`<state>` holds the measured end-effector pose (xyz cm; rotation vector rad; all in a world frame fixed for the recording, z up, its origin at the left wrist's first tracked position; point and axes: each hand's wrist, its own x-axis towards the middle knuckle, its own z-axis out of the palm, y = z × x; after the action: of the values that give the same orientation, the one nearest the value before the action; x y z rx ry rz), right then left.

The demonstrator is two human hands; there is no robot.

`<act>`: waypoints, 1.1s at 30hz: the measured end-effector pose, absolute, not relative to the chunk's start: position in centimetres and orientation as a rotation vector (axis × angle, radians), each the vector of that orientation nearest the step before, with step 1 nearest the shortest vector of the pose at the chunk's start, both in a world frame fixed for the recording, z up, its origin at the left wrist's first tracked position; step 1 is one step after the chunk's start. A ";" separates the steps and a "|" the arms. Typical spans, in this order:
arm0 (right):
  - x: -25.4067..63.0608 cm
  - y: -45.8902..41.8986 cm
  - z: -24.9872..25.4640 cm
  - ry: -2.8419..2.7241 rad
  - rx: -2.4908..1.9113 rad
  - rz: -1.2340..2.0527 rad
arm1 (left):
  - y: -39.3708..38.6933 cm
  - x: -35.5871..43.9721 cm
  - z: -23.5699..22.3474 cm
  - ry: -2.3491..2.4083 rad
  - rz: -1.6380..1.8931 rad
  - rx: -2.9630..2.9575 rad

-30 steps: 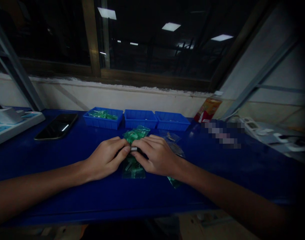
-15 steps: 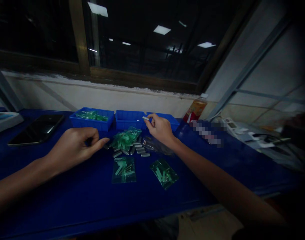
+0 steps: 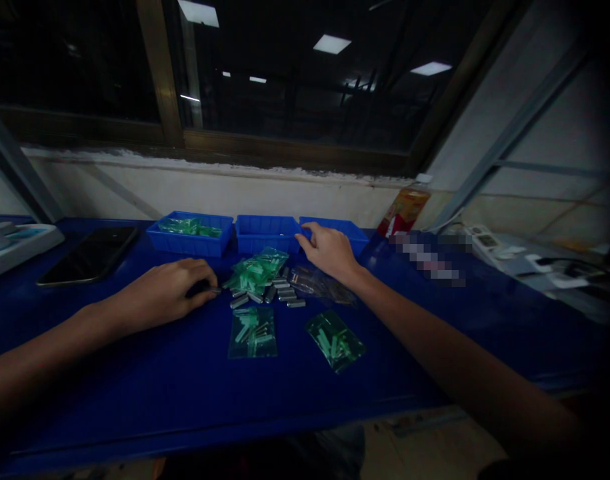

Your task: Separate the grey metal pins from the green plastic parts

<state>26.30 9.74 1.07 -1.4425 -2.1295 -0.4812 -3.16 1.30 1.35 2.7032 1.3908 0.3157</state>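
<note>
silver metal pieces (image 3: 287,292) lie beside heaped green bags (image 3: 259,269); the left hand (image 3: 177,291) pinches a small piece (image 3: 215,290), the right hand (image 3: 331,251), thumb and finger parted, hovers by the middle blue bin (image 3: 265,245).

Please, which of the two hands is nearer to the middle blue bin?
Right. The right hand is at the right end of the middle blue bin; the left hand is farther away, in front and to the left.

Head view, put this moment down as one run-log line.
left hand: fingertips at metal piece, grip unclear; right hand: open near middle blue tray; two green packets: flat on table
</note>
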 end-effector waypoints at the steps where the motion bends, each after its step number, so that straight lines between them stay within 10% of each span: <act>1: 26.1 9.2 1.2 -2.141 -1.409 -0.458 | 1.1 -3.0 1.5 1.422 0.335 2.682; 13: 20.5 -0.4 2.4 -2.564 -0.463 -0.412 | -2.9 0.7 2.1 1.223 0.876 2.394; 33: 20.7 0.4 2.2 -2.433 -0.624 -0.146 | -2.0 -0.2 1.7 1.077 0.934 2.555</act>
<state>20.74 0.36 2.17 -0.6239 -2.4326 -0.1461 -0.20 -1.95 1.69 2.5546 1.0768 0.9338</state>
